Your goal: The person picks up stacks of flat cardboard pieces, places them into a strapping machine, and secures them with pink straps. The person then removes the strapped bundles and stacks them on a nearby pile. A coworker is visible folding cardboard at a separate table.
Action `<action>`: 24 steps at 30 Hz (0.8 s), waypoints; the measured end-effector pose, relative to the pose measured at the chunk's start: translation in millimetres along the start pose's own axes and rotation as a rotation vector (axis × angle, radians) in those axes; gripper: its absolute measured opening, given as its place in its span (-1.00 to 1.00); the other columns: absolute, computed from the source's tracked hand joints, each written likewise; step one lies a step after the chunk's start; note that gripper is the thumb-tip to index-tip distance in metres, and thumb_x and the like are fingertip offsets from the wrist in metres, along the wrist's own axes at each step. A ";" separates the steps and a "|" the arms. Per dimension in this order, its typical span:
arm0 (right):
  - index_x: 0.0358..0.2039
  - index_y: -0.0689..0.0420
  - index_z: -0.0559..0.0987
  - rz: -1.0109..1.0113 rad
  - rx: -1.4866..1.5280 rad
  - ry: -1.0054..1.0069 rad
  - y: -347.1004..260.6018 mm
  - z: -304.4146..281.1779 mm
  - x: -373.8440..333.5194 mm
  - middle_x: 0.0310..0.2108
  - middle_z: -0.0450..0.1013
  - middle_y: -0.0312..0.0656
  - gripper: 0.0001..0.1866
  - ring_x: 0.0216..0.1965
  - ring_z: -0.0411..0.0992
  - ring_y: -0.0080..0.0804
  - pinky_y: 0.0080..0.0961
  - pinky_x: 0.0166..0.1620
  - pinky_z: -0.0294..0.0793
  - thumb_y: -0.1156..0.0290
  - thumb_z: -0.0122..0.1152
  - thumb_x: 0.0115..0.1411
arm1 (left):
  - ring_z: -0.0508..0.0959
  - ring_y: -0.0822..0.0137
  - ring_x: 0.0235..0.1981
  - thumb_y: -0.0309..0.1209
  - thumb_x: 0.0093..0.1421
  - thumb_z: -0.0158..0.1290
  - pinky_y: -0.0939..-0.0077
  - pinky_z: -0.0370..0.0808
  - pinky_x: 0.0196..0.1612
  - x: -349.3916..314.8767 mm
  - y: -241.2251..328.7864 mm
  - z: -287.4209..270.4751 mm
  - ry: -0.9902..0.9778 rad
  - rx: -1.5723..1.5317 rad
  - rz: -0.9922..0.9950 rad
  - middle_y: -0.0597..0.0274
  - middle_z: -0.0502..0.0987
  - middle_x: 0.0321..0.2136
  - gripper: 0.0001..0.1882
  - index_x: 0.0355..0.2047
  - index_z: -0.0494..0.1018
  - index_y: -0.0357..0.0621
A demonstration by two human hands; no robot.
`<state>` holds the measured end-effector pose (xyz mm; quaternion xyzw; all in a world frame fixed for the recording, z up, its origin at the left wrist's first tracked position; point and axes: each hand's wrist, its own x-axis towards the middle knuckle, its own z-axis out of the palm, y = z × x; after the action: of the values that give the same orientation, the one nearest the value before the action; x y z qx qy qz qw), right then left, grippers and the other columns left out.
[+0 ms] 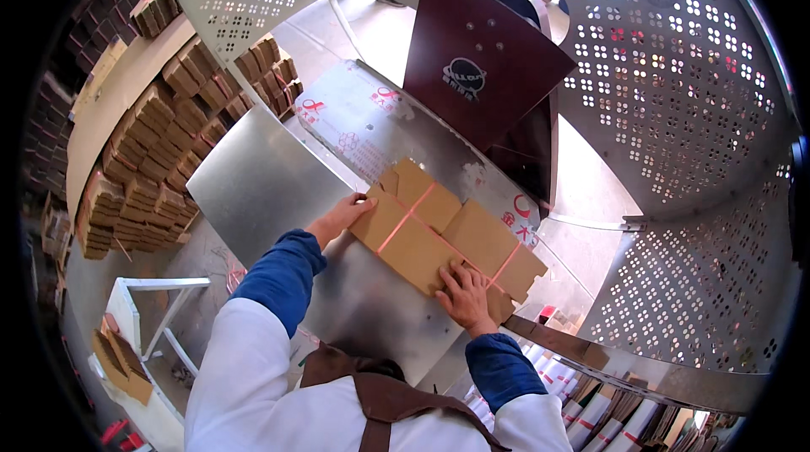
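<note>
A flat bundle of brown die-cut cardboard (405,237), bound with pink straps (408,216) lengthwise and crosswise, lies at a slant on the metal worktable. At its left end my left hand (342,217) grips the edge, fingers partly hidden. Toward the right end, my right hand (466,293) rests on top of the bundle near its front edge, fingers stretched out and a little apart. Just beyond the bundle stands a dark maroon machine panel (489,55).
Perforated metal guards (675,72) curve around the far and right sides. Stacks of cardboard bundles (152,148) stand at the left, near a white metal frame (164,283). A printed protective film (354,119) covers the table's far part. Rolled white items (591,410) lie at lower right.
</note>
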<state>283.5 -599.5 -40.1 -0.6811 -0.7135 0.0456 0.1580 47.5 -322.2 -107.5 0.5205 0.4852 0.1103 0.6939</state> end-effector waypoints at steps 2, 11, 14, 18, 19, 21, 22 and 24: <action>0.04 -0.10 0.49 -0.024 -0.033 0.019 1.5 1.7 1.9 0.09 0.30 -0.20 -0.47 0.04 0.25 -0.19 -0.17 0.13 0.18 0.09 0.26 0.03 | 0.50 0.28 -0.08 0.04 0.13 0.11 0.47 0.39 -0.01 4.4 0.4 -3.3 0.033 0.071 0.028 0.05 0.50 -0.08 -0.29 0.06 0.36 -0.33; 0.01 -0.07 0.52 0.010 0.002 0.026 0.3 3.6 -0.1 0.06 0.30 -0.18 -0.48 0.04 0.24 -0.12 -0.10 0.13 0.15 0.08 0.28 0.01 | 0.49 0.27 -0.06 0.04 0.12 0.13 0.46 0.39 0.01 -3.5 12.0 2.3 0.003 -0.021 0.039 0.03 0.50 -0.06 -0.27 0.10 0.33 -0.34; 0.01 -0.07 0.52 0.010 0.012 0.034 -1.1 4.1 -0.2 0.05 0.31 -0.18 -0.48 0.04 0.24 -0.12 -0.10 0.13 0.15 0.08 0.28 0.00 | 0.49 0.28 -0.06 0.03 0.12 0.13 0.45 0.40 0.01 -0.9 7.3 1.0 -0.001 -0.013 0.043 0.04 0.50 -0.07 -0.26 0.10 0.33 -0.34; 0.00 -0.07 0.53 -0.010 -0.021 0.050 -0.7 2.8 0.7 0.05 0.31 -0.18 -0.48 0.04 0.24 -0.12 -0.10 0.13 0.16 0.09 0.29 0.00 | 0.49 0.30 -0.07 0.01 0.12 0.14 0.44 0.41 -0.01 8.9 -3.9 -0.2 0.025 -0.017 0.094 0.06 0.51 -0.10 -0.28 0.10 0.32 -0.33; 0.01 -0.09 0.52 -0.006 -0.029 0.046 -2.4 3.9 -2.6 0.05 0.31 -0.19 -0.48 0.04 0.24 -0.14 -0.12 0.12 0.16 0.09 0.29 -0.01 | 0.50 0.30 -0.08 0.00 0.12 0.14 0.45 0.42 -0.01 8.7 -12.0 -1.0 0.009 -0.042 0.102 0.07 0.52 -0.12 -0.30 0.09 0.33 -0.32; 0.02 -0.13 0.50 0.008 -0.043 0.029 -0.2 9.1 -0.6 0.07 0.30 -0.21 -0.47 0.05 0.23 -0.18 -0.16 0.11 0.18 0.09 0.29 -0.01 | 0.49 0.30 -0.08 -0.01 0.13 0.14 0.45 0.41 -0.01 12.3 -12.2 -4.5 -0.041 -0.092 0.075 0.07 0.52 -0.12 -0.34 0.06 0.35 -0.29; 0.02 -0.12 0.50 0.020 -0.035 0.021 -1.1 9.3 -4.5 0.07 0.30 -0.22 -0.47 0.06 0.23 -0.18 -0.16 0.12 0.18 0.09 0.30 -0.01 | 0.49 0.30 -0.08 0.00 0.13 0.14 0.45 0.41 -0.01 8.0 -7.5 -0.6 -0.046 -0.079 0.055 0.07 0.51 -0.11 -0.33 0.06 0.34 -0.29; 0.02 -0.12 0.50 0.013 -0.022 0.033 -0.6 7.4 -1.1 0.07 0.30 -0.23 -0.47 0.06 0.23 -0.18 -0.16 0.12 0.18 0.09 0.30 -0.01 | 0.49 0.30 -0.07 0.00 0.14 0.13 0.45 0.40 0.01 1.5 5.1 0.0 -0.027 -0.049 0.046 0.07 0.50 -0.10 -0.32 0.08 0.33 -0.30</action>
<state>280.8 -599.5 -47.1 -0.6879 -0.7070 0.0273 0.1619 50.0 -319.0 -104.1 0.5157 0.4608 0.1311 0.7103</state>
